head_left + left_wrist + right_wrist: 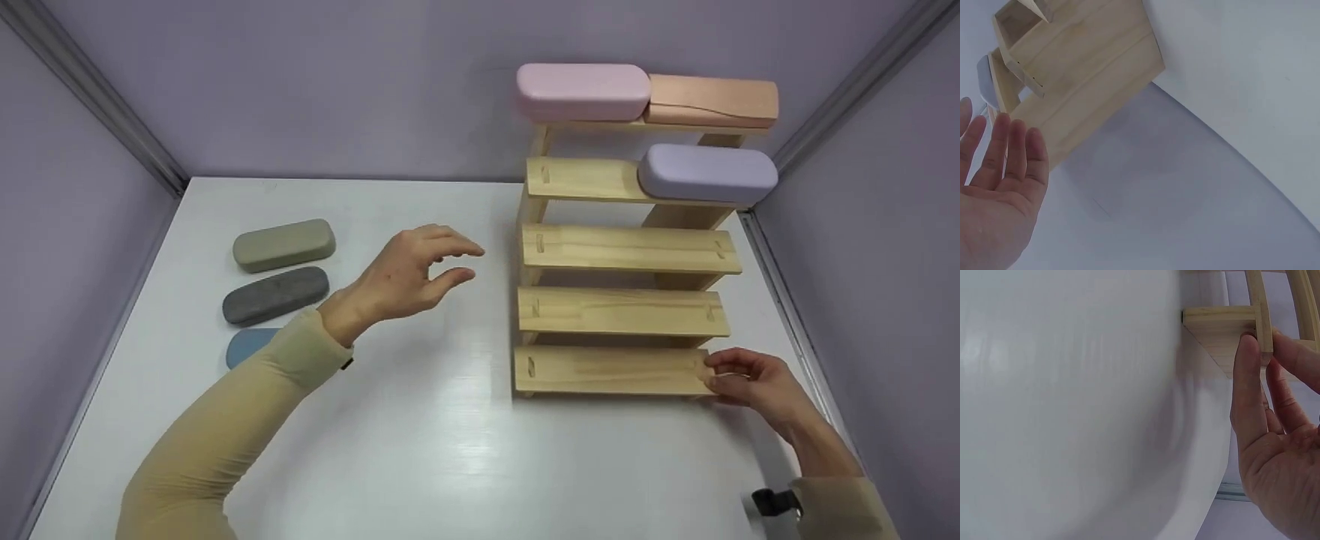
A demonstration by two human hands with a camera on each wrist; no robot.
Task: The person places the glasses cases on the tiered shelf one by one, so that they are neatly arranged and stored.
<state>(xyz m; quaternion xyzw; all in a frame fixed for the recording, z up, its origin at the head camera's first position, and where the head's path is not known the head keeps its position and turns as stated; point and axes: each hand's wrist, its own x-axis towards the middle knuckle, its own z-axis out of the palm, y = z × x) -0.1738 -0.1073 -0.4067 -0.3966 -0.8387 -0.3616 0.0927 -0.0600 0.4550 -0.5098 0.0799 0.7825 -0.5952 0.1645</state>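
A stepped wooden rack [615, 318] with several shelves stands at the right of the table. My right hand [765, 390] pinches the right end of its lowest shelf [607, 370]; in the right wrist view the thumb [1248, 377] lies on one face of the board, fingers on the other. My left hand [409, 274] hovers left of the rack, fingers apart and holding nothing. On the top shelf sit a pink glasses case [583, 91] and a peach glasses case [712, 101]. A lavender glasses case [709, 174] lies at the right of the shelf below.
Left on the white table [420, 450] lie a sage-green glasses case [285, 245], a dark grey one [275, 295] and a blue one [247, 345], the blue partly hidden by my left sleeve. Pale walls [337, 90] enclose the table at the back and sides.
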